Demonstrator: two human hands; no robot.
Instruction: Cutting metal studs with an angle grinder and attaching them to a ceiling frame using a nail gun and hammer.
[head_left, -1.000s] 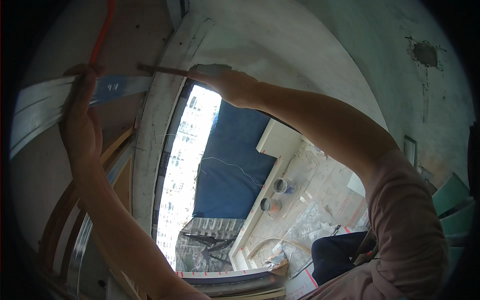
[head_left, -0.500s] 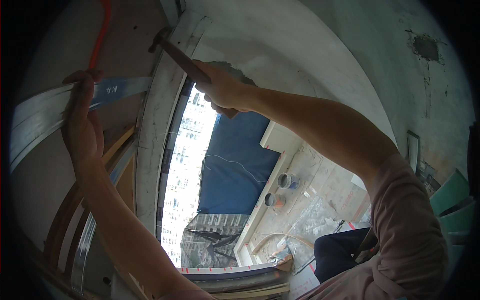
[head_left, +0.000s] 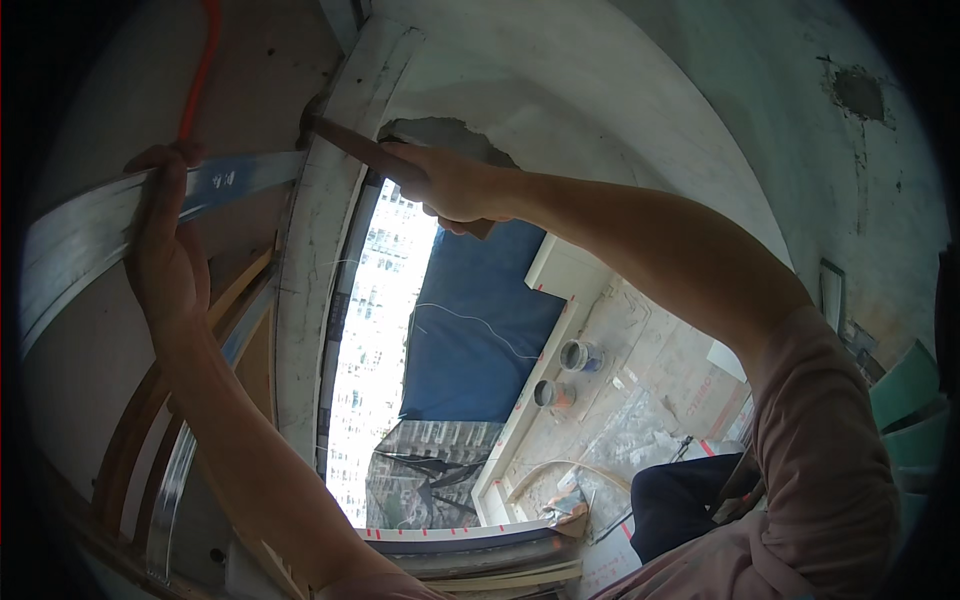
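Observation:
My left hand (head_left: 165,255) is raised at the left, its fingers wrapped round a shiny metal channel (head_left: 80,230). The channel runs from the left rim to the whitish upright strip (head_left: 325,200) beside the window, and a blue patch marks it near that end. A hammer (head_left: 355,148) with a wooden handle is gripped in my right hand (head_left: 450,185). Its dark head lies just above the channel's right end, close to the strip's edge; whether it touches is too dark to tell.
An orange-red hose (head_left: 203,80) hangs above my left hand. Wooden and metal strips (head_left: 150,440) stand below it. Beyond the window opening hangs a blue sheet (head_left: 470,325). Two small buckets (head_left: 578,357) stand on the littered floor, and green boards (head_left: 905,390) lie at the right.
The hammer's head has come down toward the channel's right end. My right hand has shifted slightly down and right, while my left hand stays in place on the channel.

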